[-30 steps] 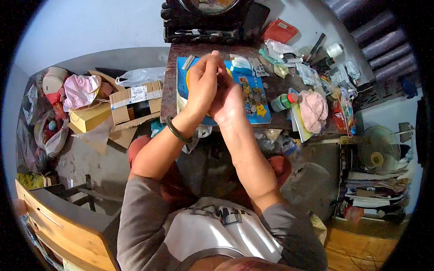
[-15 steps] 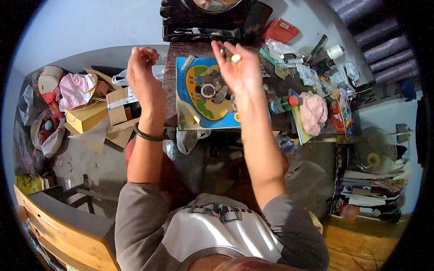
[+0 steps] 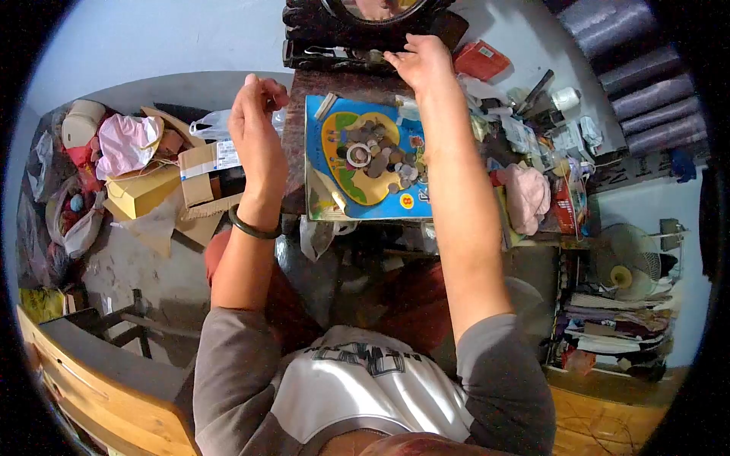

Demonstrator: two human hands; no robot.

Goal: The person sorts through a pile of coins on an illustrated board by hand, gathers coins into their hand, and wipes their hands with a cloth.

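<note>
Two hands apart. Your right hand (image 3: 422, 61) is at the dark tray (image 3: 319, 62), thumb parted from the fingers; palm contents not visible. Your left hand (image 3: 258, 114) hangs left of the book (image 3: 319, 182), fingers loosely curled; cannot tell whether they pinch anything.

Progress: many coins (image 3: 378, 148) lie loose on the book, nearer your body than the right grip and to its left, neither stacked nor in rows. Some small items sit in the tray beside your right thumb, too small to identify.

Materials: coins round, flat, dull grey to brownish metal; pale ring (image 3: 348, 156) among them; book flat, rectangular, glossy blue; tray long, narrow, glossy; tabletop (image 3: 323, 82) dark reddish, mottled.
</note>
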